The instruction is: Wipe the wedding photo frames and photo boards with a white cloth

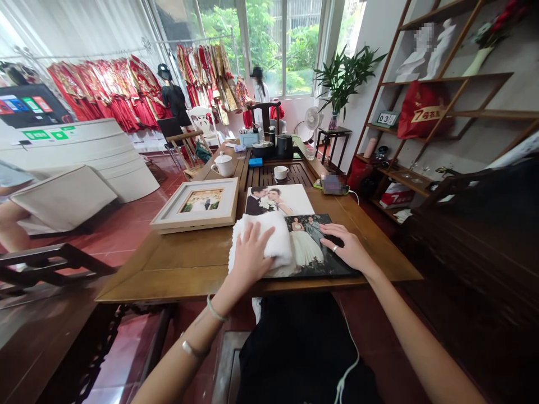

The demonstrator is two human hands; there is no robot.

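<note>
On the table (168,274), the towel (283,242) covered the left part of the dark photo (310,249), under the left hand (253,247), its grip loosely spread; the empty right hand (347,248), half open, touched the photo's right side

Have a cloth (281,242) over the left of the near photo panel (309,252), catch a second panel (290,197) beyond, spot a picture frame (167,212) left and a far cup (281,173).
</note>
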